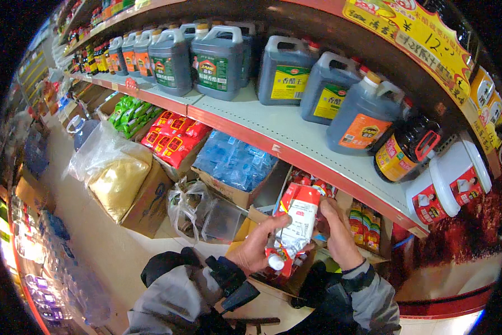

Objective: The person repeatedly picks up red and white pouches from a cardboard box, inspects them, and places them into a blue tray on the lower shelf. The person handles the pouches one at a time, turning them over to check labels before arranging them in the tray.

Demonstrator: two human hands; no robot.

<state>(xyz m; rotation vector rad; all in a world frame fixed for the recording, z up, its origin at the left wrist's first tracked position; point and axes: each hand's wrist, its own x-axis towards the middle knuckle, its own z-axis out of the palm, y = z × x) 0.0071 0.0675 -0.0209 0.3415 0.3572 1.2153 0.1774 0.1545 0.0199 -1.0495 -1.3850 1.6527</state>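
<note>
A red and white spouted pouch [298, 217] with a white screw cap is between my hands, its printed back facing up and its capped end towards me. My left hand [257, 243] grips it from the left, thumb across its face. My right hand [336, 234] is at its upper right edge; its fingers are partly hidden behind the pouch, so how firmly they hold is unclear. Under my hands stands a cardboard box [290, 287] with more red packets inside. Beyond the pouch, further red packets [303, 178] lie in a box beneath the shelf.
A red-edged shelf [234, 121] holds large jugs of dark liquid [211, 67] and white tubs [433, 192]. Below it are blue packets [236, 161], red packets [173, 136], green packets [133, 113], a bag of yellow grain or powder [121, 184] on a carton, and small bottles or packs [364, 226].
</note>
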